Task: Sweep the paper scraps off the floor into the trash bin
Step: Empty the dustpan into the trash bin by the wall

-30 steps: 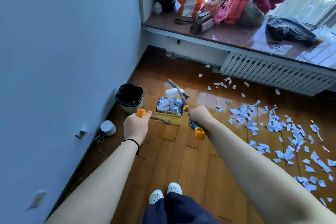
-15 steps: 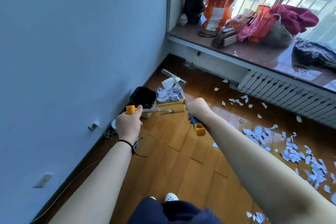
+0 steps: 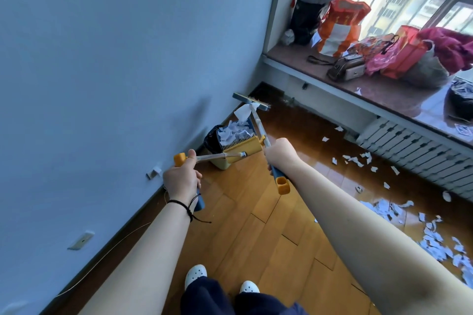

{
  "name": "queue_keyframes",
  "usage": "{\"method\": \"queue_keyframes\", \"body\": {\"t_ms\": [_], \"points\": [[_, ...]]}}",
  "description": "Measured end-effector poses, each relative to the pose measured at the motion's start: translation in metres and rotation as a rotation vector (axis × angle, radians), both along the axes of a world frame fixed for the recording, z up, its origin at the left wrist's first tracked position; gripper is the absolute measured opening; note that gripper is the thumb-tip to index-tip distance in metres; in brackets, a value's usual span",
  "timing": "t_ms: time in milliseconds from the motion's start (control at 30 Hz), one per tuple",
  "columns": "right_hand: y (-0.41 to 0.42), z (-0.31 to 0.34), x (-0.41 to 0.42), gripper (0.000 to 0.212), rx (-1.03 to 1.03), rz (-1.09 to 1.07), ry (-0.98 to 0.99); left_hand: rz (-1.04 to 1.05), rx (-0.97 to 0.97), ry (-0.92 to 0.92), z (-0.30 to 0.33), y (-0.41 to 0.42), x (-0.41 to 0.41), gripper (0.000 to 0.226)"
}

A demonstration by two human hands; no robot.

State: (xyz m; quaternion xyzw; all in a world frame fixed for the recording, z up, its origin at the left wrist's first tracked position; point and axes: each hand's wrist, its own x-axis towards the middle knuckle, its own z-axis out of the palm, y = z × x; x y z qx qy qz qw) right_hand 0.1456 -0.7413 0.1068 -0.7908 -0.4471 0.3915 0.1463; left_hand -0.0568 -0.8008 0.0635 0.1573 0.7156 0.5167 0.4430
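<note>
Head view shows the left hand [image 3: 180,181] grasping the handle of a yellow dustpan [image 3: 240,149], with the thumb lying along the shaft near its orange end cap. The dustpan is lifted off the floor [image 3: 256,225], full of paper scraps [image 3: 234,132], and hangs just over the trash bin [image 3: 213,139], which stands by the blue wall [image 3: 115,59] near the room corner. The right hand [image 3: 280,155] is closed around the broom [image 3: 258,120] handle; the broom head is raised beyond the dustpan with one scrap stuck to it. More loose scraps [image 3: 435,243] lie on the floor toward its right edge, in front of the radiator [image 3: 409,151]. Bags [image 3: 343,25] stand on the windowsill [image 3: 384,94].
</note>
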Motion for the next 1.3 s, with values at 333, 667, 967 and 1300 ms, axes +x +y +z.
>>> {"method": "queue_keyframes", "body": {"t_ms": [333,667,967,1300], "points": [[0.015,-0.019,-0.059,0.015,-0.012,0.08,-0.065,0.201,-0.097,-0.431,-0.034,0.024,-0.072,0.043],[0.026,-0.033,-0.1,0.016,-0.012,0.09,-0.178,0.317,-0.138,-0.782,-0.069,0.031,-0.118,0.045],[0.032,-0.036,-0.128,0.009,-0.01,0.08,-0.193,0.383,-0.154,-0.941,-0.081,0.044,-0.144,0.044],[0.035,-0.041,-0.148,0.014,-0.012,0.076,-0.193,0.435,-0.191,-1.082,-0.09,0.058,-0.159,0.042]]}}
